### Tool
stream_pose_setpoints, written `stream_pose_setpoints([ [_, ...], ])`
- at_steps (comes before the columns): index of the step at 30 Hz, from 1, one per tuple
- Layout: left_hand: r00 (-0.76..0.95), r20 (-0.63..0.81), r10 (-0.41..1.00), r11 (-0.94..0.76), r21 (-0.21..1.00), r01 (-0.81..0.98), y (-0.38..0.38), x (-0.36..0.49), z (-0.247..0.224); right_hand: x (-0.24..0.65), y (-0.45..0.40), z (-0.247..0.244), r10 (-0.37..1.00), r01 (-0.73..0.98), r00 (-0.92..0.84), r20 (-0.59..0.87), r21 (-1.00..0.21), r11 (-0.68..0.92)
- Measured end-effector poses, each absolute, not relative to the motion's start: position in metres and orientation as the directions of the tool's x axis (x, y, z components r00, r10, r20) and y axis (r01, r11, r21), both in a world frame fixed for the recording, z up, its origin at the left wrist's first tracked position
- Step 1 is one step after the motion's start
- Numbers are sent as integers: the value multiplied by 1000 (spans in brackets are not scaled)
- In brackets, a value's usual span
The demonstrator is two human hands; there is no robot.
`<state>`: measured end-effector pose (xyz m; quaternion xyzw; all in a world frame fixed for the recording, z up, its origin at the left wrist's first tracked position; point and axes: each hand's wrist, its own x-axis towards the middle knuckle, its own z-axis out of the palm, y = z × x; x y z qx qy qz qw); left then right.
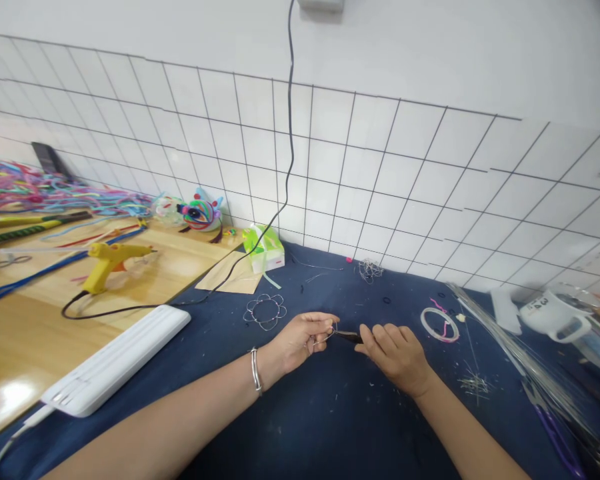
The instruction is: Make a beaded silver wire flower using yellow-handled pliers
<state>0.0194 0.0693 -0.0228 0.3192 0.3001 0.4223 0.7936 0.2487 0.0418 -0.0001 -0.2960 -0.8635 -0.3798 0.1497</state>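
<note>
Pinched between the fingers of my left hand (300,340) is a thin piece of metal wire (325,339). My right hand (395,353) is closed around a pair of dark pliers (347,335). The tips of the pliers meet the wire right beside my left fingertips; their handles are mostly hidden in my right palm. A flower-shaped wire piece (265,311) lies flat on the dark blue cloth (340,427), a little beyond my left wrist.
To the left are a white power bank (120,363) with a cable and a yellow glue gun (110,260). A tissue pack (264,247) stands at the back. On the right lie a ring of white tape (439,325), long wires (520,353), purple-handled scissors (555,427) and a white mug (555,313).
</note>
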Motion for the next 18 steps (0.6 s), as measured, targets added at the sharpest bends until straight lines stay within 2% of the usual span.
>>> stream_pose_setpoints([
  [10,426,-152,892,336,852,-402,73,17,-24,244,42,-1,369,613,-786,495,558,559],
  [18,350,-7,937,80,978,-193,71,16,-16,243,41,0,407,622,-778,479,499,603],
])
